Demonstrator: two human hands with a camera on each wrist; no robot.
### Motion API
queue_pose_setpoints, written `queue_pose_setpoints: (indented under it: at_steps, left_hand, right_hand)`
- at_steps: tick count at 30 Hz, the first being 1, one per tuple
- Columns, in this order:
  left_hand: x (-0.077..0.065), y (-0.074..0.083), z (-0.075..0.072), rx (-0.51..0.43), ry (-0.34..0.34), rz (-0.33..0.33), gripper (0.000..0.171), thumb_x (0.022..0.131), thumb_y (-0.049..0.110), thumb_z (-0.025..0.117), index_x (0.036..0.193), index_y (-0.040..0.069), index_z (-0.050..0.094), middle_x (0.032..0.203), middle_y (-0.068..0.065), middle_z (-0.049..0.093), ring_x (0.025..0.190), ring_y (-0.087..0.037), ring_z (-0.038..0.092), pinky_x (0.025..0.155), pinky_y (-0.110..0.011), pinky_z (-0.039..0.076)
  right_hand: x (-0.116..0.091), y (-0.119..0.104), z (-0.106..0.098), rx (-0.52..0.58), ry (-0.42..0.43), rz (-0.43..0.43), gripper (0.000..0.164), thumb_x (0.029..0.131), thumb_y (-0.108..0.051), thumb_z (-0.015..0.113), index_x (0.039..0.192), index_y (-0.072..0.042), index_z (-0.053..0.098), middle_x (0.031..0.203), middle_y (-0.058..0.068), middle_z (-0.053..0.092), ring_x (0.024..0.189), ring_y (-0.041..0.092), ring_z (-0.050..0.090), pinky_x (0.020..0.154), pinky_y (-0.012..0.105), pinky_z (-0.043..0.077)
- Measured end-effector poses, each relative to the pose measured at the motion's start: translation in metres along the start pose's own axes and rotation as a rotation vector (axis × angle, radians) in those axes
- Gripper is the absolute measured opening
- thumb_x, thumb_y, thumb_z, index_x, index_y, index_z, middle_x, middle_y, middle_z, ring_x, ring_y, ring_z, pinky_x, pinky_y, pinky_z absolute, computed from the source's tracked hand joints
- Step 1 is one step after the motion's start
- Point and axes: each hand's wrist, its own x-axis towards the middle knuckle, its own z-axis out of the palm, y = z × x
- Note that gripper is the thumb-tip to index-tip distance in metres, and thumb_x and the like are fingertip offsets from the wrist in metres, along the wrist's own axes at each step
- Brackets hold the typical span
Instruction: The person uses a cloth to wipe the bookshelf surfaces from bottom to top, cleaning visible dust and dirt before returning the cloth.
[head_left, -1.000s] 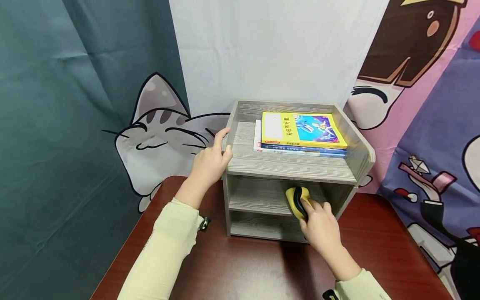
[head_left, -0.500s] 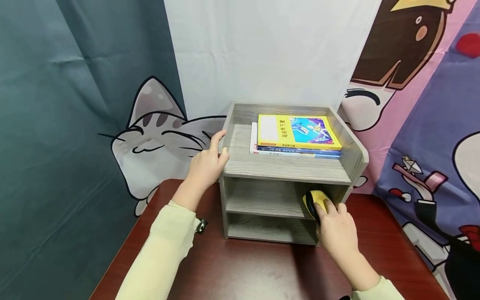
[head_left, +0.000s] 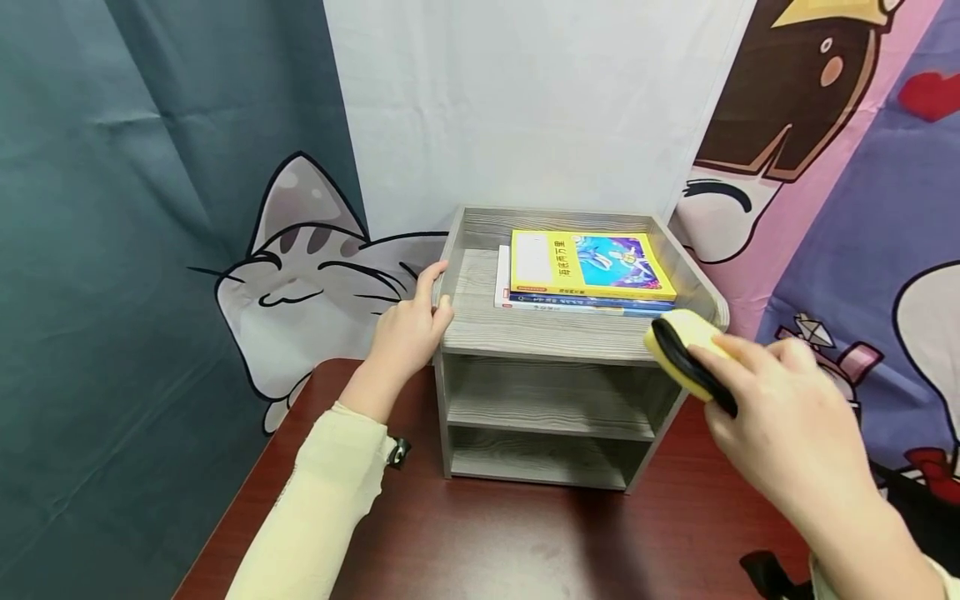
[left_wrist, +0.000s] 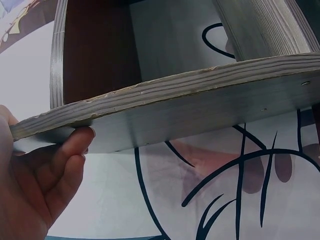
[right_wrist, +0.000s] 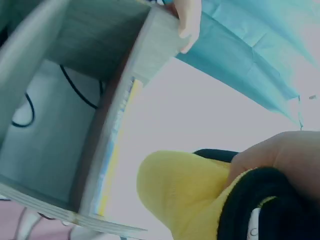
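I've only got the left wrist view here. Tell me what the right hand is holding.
Observer: The right hand holds a yellow-and-black item.
Operator: Report whether it touches the shelf unit.
Observer: It doesn't; the right wrist view shows a gap between the two.
Operator: Now describe what lies on the unit's top board.
Observer: A stack of books lies flat there, with a yellow book uppermost.
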Motion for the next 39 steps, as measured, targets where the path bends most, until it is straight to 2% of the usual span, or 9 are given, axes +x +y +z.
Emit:
queue_pose_setpoints:
  at_steps: [2, 5, 9, 14, 21, 25, 32, 35, 39]
  left_hand:
    - [0.000, -0.001, 0.000, 0.001, -0.004, -0.003, 0.049, 0.094, 0.029, 0.036, 0.141, 0.019, 0.030, 0.045, -0.001, 0.037, 0.038, -0.018, 0.034, 0.041, -0.032, 0.027]
    - [-0.001, -0.003, 0.001, 0.001, -0.018, -0.019, 0.049, 0.094, 0.030, 0.036, 0.142, 0.020, 0.029, 0.045, -0.001, 0.037, 0.038, -0.018, 0.034, 0.041, -0.032, 0.027]
    - [-0.003, -0.004, 0.003, 0.004, -0.040, -0.041, 0.049, 0.094, 0.030, 0.035, 0.142, 0.021, 0.029, 0.045, -0.001, 0.038, 0.038, -0.018, 0.034, 0.041, -0.032, 0.028]
    - [-0.003, -0.004, 0.003, 0.005, -0.038, -0.039, 0.049, 0.094, 0.030, 0.036, 0.142, 0.021, 0.029, 0.045, -0.001, 0.038, 0.039, -0.018, 0.034, 0.041, -0.032, 0.028]
    - [-0.003, -0.003, 0.003, 0.010, -0.024, -0.037, 0.049, 0.094, 0.030, 0.036, 0.142, 0.021, 0.029, 0.046, -0.002, 0.038, 0.039, -0.018, 0.034, 0.041, -0.032, 0.027]
    - [-0.002, -0.002, 0.003, 0.018, -0.030, -0.037, 0.049, 0.095, 0.031, 0.035, 0.142, 0.022, 0.028, 0.046, -0.002, 0.039, 0.039, -0.018, 0.035, 0.041, -0.032, 0.028]
    - [-0.001, 0.000, 0.004, 0.009, -0.030, -0.016, 0.049, 0.094, 0.030, 0.036, 0.142, 0.021, 0.029, 0.045, -0.001, 0.038, 0.038, -0.018, 0.035, 0.040, -0.031, 0.028]
    - [0.000, 0.000, 0.003, 0.012, -0.012, -0.008, 0.049, 0.094, 0.029, 0.036, 0.141, 0.020, 0.030, 0.045, -0.001, 0.038, 0.038, -0.018, 0.035, 0.041, -0.031, 0.028]
    - [0.000, 0.000, 0.002, 0.013, -0.002, -0.007, 0.049, 0.094, 0.029, 0.037, 0.141, 0.020, 0.030, 0.045, -0.001, 0.038, 0.038, -0.018, 0.035, 0.041, -0.032, 0.028]
  right_hand:
    - [0.013, 0.002, 0.001, 0.004, 0.078, -0.042, 0.049, 0.058, -0.003, 0.064, 0.107, -0.007, 0.066, 0.103, 0.015, 0.063, 0.080, 0.038, 0.047, 0.059, 0.052, 0.038]
    - [0.030, 0.007, 0.012, -0.013, 0.116, -0.082, 0.046, 0.062, 0.000, 0.062, 0.107, -0.007, 0.064, 0.104, 0.017, 0.062, 0.079, 0.042, 0.046, 0.060, 0.053, 0.036]
    - [0.043, 0.012, 0.033, -0.095, 0.052, -0.093, 0.043, 0.063, 0.003, 0.062, 0.105, -0.004, 0.062, 0.108, 0.022, 0.058, 0.079, 0.043, 0.043, 0.055, 0.051, 0.036]
    - [0.043, 0.016, 0.054, -0.190, -0.006, -0.089, 0.034, 0.065, 0.006, 0.061, 0.099, 0.003, 0.062, 0.102, 0.027, 0.052, 0.079, 0.043, 0.041, 0.056, 0.049, 0.034]
    - [0.044, 0.009, 0.065, -0.305, -0.083, -0.081, 0.009, 0.074, 0.005, 0.057, 0.082, 0.007, 0.059, 0.082, 0.029, 0.047, 0.078, 0.040, 0.041, 0.057, 0.048, 0.034]
    - [0.043, 0.006, 0.069, -0.342, -0.143, -0.075, 0.004, 0.076, 0.006, 0.054, 0.074, 0.007, 0.058, 0.077, 0.029, 0.047, 0.076, 0.039, 0.041, 0.059, 0.047, 0.035]
    - [0.039, 0.004, 0.077, -0.294, -0.188, -0.037, 0.006, 0.072, 0.006, 0.056, 0.066, 0.007, 0.056, 0.068, 0.029, 0.047, 0.069, 0.041, 0.042, 0.051, 0.047, 0.038]
    - [0.037, 0.003, 0.078, -0.224, -0.188, 0.017, 0.004, 0.069, 0.003, 0.059, 0.070, 0.007, 0.057, 0.069, 0.029, 0.049, 0.066, 0.043, 0.041, 0.044, 0.049, 0.037]
    - [0.038, 0.003, 0.074, -0.107, -0.169, 0.103, 0.015, 0.067, 0.000, 0.060, 0.080, 0.005, 0.061, 0.076, 0.028, 0.054, 0.068, 0.045, 0.040, 0.042, 0.050, 0.034]
